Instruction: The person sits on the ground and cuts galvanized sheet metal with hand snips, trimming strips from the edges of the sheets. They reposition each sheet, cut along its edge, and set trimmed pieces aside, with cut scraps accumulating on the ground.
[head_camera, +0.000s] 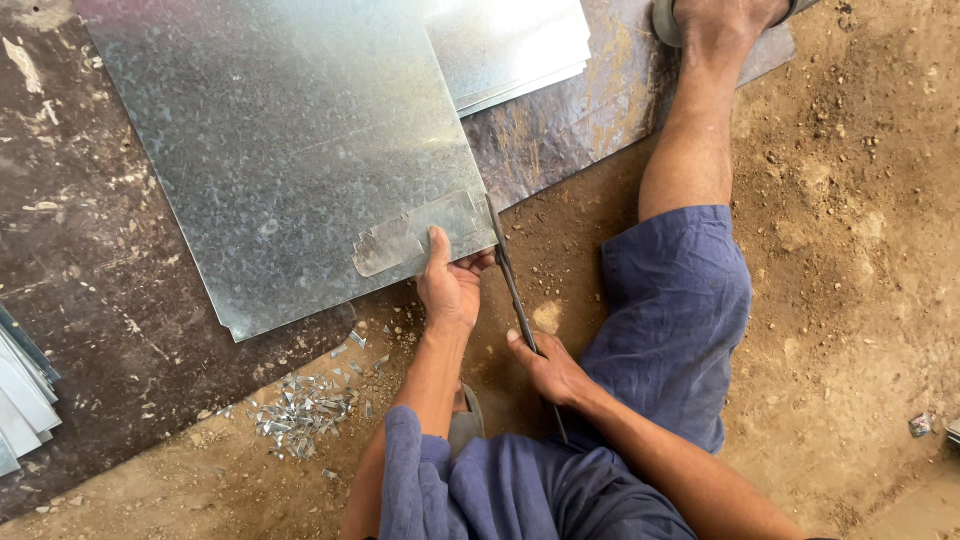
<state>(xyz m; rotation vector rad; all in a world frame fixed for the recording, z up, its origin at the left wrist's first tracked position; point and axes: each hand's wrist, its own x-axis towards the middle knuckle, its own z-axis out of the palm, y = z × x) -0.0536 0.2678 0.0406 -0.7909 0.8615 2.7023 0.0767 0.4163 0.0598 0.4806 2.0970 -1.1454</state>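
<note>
A large galvanised metal sheet (290, 140) lies on a dark board on the ground. My left hand (450, 285) grips its near right corner, thumb on top, pressing a small metal template piece (410, 235) against the sheet. My right hand (548, 368) is closed on the handles of long metal shears (510, 285), whose blades reach up to the sheet's right edge, just beside my left fingers.
More metal sheets (510, 45) are stacked at the top, and others (20, 400) at the left edge. Small metal offcuts (300, 410) litter the dirt near my left arm. My right leg (690, 150) in blue trousers stretches out to the right, over brown earth (850, 250).
</note>
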